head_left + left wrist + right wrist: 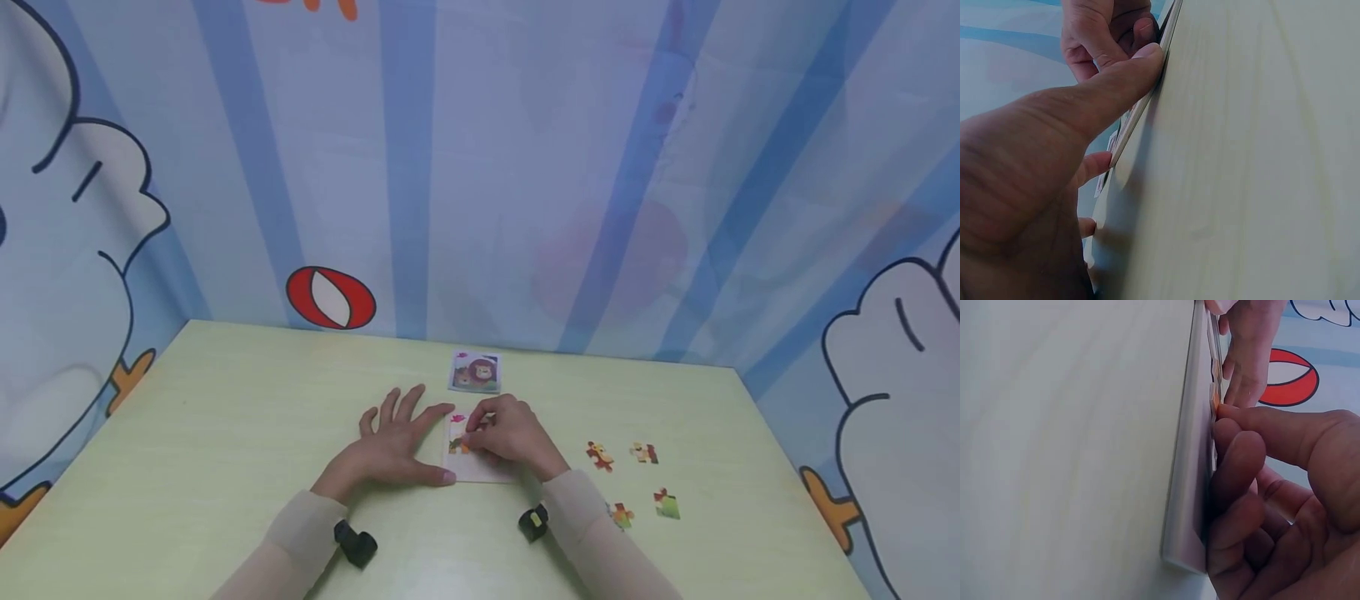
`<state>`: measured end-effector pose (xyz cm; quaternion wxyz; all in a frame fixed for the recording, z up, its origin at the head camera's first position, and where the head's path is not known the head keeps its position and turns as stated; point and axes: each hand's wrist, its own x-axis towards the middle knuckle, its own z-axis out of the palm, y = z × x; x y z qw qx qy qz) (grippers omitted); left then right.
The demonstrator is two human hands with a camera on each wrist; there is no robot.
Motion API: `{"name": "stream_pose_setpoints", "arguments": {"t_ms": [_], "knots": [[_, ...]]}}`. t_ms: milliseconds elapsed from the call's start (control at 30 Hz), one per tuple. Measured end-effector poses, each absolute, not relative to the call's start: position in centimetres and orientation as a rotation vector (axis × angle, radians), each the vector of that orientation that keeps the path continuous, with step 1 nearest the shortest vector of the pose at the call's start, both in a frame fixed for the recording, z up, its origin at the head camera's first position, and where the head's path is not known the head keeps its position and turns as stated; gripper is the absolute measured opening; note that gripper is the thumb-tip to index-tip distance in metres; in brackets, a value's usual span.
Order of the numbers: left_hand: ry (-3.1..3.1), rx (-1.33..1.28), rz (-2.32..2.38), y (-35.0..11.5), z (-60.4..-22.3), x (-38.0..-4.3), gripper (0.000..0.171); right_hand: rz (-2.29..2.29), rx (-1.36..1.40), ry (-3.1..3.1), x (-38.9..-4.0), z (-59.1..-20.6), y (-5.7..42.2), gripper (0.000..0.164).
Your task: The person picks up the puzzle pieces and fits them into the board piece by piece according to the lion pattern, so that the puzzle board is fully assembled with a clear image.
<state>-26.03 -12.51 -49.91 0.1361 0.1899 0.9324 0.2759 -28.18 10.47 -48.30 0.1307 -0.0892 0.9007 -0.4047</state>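
A small white puzzle board (483, 476) lies flat on the table, with part of a picture showing at its left side. My left hand (390, 452) is spread beside it, the thumb touching the near left corner and the index finger by the far left corner; the left wrist view shows the thumb (1132, 72) against the board's edge. Over the board, my right hand (513, 433) has curled fingers and pinches a small orange puzzle piece (1214, 400) at the board's surface. The right fingers hide much of that piece and the board's right half.
Behind the board lies a square lion picture (476, 372). Loose puzzle pieces lie to the right: a red and orange one (599, 456), another (644, 452), a green one (666, 503) and one (622, 515) partly behind the right sleeve. A printed curtain (480, 208) borders the table.
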Motion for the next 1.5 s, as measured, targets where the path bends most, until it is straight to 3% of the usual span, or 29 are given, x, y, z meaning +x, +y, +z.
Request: {"name": "stream_pose_setpoints", "arguments": {"t_ms": [1167, 1500], "knots": [[2.730, 0.575, 0.825, -12.6, -50.9, -26.5, 0.103, -1.098, -0.156, 2.692, -27.9, -48.2, 9.8, 0.023], [2.711, 0.552, 0.817, -12.6, -51.0, -26.6, 0.104, -1.186, -0.264, 2.627, -28.3, -48.7, 10.6, 0.020]]}}
